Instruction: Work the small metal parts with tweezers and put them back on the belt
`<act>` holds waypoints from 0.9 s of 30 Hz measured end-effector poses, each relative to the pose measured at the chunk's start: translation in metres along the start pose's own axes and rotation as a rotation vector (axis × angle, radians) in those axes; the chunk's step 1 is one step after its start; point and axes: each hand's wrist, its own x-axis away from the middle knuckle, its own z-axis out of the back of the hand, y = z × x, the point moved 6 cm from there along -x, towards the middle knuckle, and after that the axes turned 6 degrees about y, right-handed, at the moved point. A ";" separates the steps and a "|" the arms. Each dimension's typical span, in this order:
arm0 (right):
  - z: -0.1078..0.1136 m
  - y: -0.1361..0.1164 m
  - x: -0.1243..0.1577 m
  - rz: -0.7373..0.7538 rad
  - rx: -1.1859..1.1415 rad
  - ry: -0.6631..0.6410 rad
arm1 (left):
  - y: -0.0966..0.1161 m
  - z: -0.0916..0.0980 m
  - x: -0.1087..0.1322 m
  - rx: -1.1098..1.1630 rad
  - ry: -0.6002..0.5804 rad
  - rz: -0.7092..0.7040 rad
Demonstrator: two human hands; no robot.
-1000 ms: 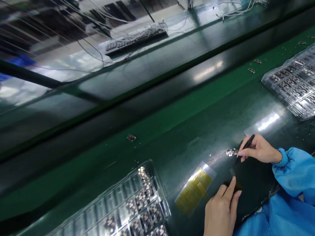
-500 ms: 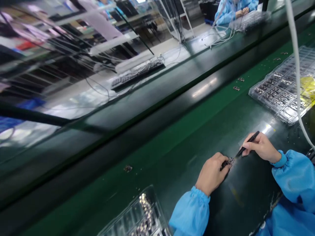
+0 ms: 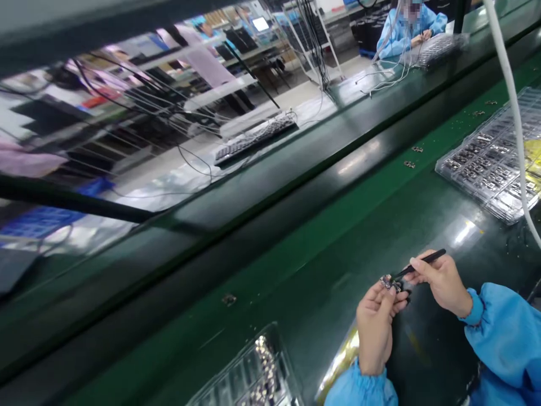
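Head camera view over a long assembly line: a green-topped bench (image 3: 321,270) runs diagonally across the frame, its dark glossy mat (image 3: 439,361) nearest the worker. Beyond it, shelving racks and pale floor show across the upper left, too glossy to tell whether through glass or in reflection. Farther along the line, a co-worker in a blue smock (image 3: 406,34) sits with both hands near a clear tray (image 3: 442,48), with bundled wires (image 3: 391,76) trailing in front. A black keyboard (image 3: 256,140) lies past the bench's far edge. A white cable (image 3: 513,113) hangs down the right of the frame.

Two clear plastic trays of small circuit boards sit on the bench: the right tray (image 3: 486,175), with a yellow taped sheet (image 3: 533,158) at its edge, and the lower tray (image 3: 257,372), cut off by the frame and just left of the worker's left hand. Loose boards (image 3: 409,164) lie on the green strip near the right tray, and a single loose board (image 3: 229,300) lies well apart from them.

The worker, in blue cuffed sleeves (image 3: 502,338), raises both hands just above the mat. The left hand (image 3: 374,332) is curled closed, its fingertips pinching a small circuit board (image 3: 389,283). The right hand (image 3: 442,282) grips a slim black tool (image 3: 422,262) like a pen, its tip at the board; whether it is tweezers is too small to tell.
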 end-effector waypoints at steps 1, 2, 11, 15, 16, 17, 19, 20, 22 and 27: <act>-0.001 0.003 0.001 0.010 0.026 0.002 | -0.005 0.000 -0.001 0.024 -0.002 0.006; -0.001 0.005 0.001 0.024 0.052 0.008 | -0.008 -0.001 -0.003 0.043 -0.006 0.006; -0.001 0.001 0.007 0.144 0.250 0.040 | -0.008 0.000 -0.003 0.135 0.001 -0.015; 0.000 0.003 0.008 0.142 0.300 0.037 | -0.008 0.000 -0.002 0.143 0.010 -0.015; 0.000 0.003 0.008 0.140 0.308 0.038 | -0.008 -0.001 -0.002 0.143 0.008 -0.017; 0.001 0.003 0.008 0.139 0.314 0.039 | -0.008 -0.001 -0.002 0.144 0.005 -0.019; 0.001 0.004 0.008 0.139 0.319 0.043 | -0.009 -0.001 -0.002 0.142 0.002 -0.023; 0.000 0.004 0.008 0.139 0.320 0.043 | -0.009 -0.001 -0.003 0.139 0.004 -0.024; -0.001 0.004 0.008 0.136 0.323 0.038 | -0.009 0.000 -0.003 0.130 0.011 -0.026; -0.002 0.002 0.008 0.137 0.332 0.028 | -0.009 0.000 -0.003 0.123 0.009 -0.031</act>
